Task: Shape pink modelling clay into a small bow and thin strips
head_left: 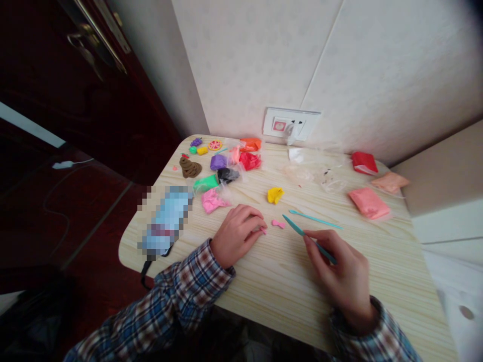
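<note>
The right hand (342,270), in a plaid cuff (381,329), pinches a flat teal plastic modelling knife (293,224), its blade slanting away and leftward. Just left of the tip, between the hands on the pale wood-grain worktop (264,291), lies a small pink bow-shaped clay piece (278,224), long axis roughly left to right. The left hand (238,235) is nearer, its fingers curled over another small pink clay bit (263,231); whether gripped or merely touched, I cannot tell.

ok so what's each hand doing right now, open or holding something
Left hand: closed, fingertips at a small pink piece; a firm grip cannot be told.
Right hand: closed, holding the teal knife.
</note>
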A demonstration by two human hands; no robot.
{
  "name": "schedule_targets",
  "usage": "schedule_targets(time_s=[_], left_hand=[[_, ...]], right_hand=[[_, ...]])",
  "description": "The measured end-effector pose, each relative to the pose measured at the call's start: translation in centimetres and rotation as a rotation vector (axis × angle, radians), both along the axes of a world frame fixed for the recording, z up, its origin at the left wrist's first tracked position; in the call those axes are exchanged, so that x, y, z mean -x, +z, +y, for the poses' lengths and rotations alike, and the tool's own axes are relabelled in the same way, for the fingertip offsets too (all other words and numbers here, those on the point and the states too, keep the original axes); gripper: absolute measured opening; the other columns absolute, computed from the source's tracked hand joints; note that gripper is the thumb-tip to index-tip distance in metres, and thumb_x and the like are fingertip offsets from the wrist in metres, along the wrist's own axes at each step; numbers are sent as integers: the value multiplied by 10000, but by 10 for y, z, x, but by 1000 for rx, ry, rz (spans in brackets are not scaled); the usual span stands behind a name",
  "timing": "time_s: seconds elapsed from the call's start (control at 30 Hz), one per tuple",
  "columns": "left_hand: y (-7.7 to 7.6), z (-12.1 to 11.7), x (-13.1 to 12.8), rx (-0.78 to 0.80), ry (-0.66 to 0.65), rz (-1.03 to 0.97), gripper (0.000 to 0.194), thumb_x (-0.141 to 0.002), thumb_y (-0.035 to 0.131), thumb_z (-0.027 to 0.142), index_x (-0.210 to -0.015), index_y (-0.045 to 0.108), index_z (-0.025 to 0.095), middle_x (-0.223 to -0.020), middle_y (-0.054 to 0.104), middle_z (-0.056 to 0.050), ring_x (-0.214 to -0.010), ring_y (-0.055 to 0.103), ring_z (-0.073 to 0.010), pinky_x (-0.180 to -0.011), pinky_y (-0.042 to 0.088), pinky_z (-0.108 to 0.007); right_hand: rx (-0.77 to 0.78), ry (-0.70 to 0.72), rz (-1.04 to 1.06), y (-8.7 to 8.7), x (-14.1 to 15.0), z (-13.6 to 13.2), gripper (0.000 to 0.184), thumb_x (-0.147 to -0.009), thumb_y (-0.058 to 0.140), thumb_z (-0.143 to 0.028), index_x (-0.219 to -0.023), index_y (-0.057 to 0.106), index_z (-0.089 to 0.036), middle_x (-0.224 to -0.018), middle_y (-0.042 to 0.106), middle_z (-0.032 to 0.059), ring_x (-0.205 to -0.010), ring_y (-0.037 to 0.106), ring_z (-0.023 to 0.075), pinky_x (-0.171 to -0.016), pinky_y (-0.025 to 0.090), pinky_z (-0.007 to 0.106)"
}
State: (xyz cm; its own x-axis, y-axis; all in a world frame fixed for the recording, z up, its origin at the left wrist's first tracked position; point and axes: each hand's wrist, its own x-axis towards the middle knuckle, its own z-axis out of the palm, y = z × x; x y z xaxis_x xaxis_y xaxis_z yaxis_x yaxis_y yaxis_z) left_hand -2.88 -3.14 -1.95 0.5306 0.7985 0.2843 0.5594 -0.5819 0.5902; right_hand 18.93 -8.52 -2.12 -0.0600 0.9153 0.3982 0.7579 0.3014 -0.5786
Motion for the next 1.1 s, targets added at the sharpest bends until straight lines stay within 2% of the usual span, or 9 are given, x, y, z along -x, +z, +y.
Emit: schedule_targets(time_s=[0.2,0.33,0.57,0.8,0.97,1.1], left_hand=[[2,-8,7,-41,152,34,218,-799,659,242,-998,606,171,-1033,609,-71,-1047,503,-243,-940,380,-423],[2,-12,9,-52,218,80,208,-788,660,253,-972,597,179,-1043,605,-72,-1066,495,-251,-947,371,-430],[-1,-10,10,-56,179,45,57,-827,597,197,-881,605,181,-995,617,-51,-1021,523,-222,-924,379,-414],[-1,-14,13,-72,245,80,211,-781,662,212,-976,594,170,-1024,608,-64,-1021,523,-237,-929,374,-425],[0,-16,13,-52,239,98,154,-778,667,216,-912,601,178,-1018,606,-50,-1012,525,-227,-929,367,-418],[0,-14,13,-47,206,64,176,-799,648,211,-965,602,180,-1035,598,-54,-1028,514,-224,-949,355,-419]], right_hand=[[19,31,20,0,0,1,82,-870,539,-257,-893,601,-208,-682,647,-15,-565,587,98,-512,435,203],[20,37,30,0,1,2,103,-872,529,-269,-890,608,-205,-680,650,-10,-573,594,107,-529,443,212],[20,31,33,-1,0,3,131,-880,514,-288,-890,610,-200,-659,631,-4,-552,571,111,-516,429,222],[6,33,44,-1,0,3,125,-884,512,-283,-892,600,-194,-627,595,-21,-542,551,101,-523,420,214],[9,81,20,-2,1,3,113,-890,503,-269,-900,590,-197,-653,606,-11,-572,562,109,-535,423,218],[10,106,13,-2,3,4,114,-895,495,-264,-895,589,-200,-668,616,-9,-586,573,110,-548,433,220]])
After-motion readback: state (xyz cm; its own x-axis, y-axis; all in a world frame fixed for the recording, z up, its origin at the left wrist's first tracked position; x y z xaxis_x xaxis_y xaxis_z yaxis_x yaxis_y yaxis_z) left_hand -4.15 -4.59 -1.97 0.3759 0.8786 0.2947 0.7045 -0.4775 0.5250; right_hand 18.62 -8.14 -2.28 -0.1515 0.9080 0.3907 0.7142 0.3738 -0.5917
